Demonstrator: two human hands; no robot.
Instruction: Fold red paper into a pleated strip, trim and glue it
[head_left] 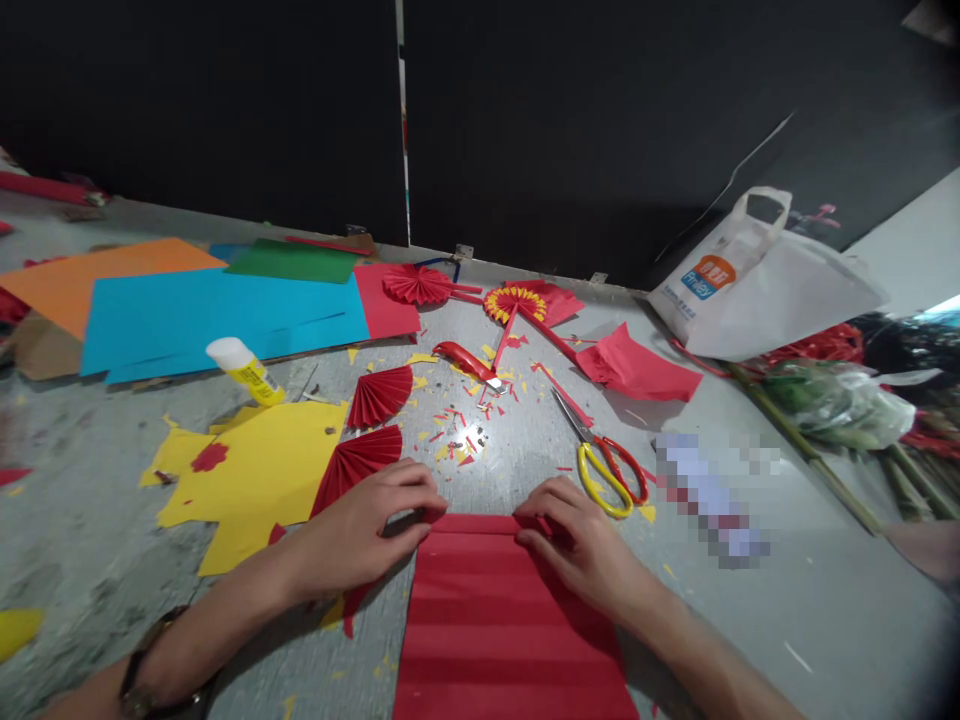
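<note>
Fingers, left hand: the left hand point(375, 525) bends its fingers point(418, 500) nearly closed, thumb and fingertips pinching the left end of the folded strip point(480, 523) on the red sheet point(510, 620).
Fingers, right hand: the right hand point(581, 545) is curled likewise, thumb below and fingertips above, gripping the strip's right end.
Sheet's place: on the grey table point(795, 620), between the forearms, its near end running out of view at the bottom.
Sheet's direction: long axis runs away from the person; the folded edge faces the black panel point(525, 130), with faint creases crossing from left to right.
Left of the sheet: a pleated fan point(367, 462) just beyond the left hand, beside yellow paper point(262, 470).
Right of the sheet: scissors point(588, 436) near the right hand, blades pointing away and leftward.
Ahead: a red-handled cutter point(463, 358) among paper scraps point(466, 460).
</note>
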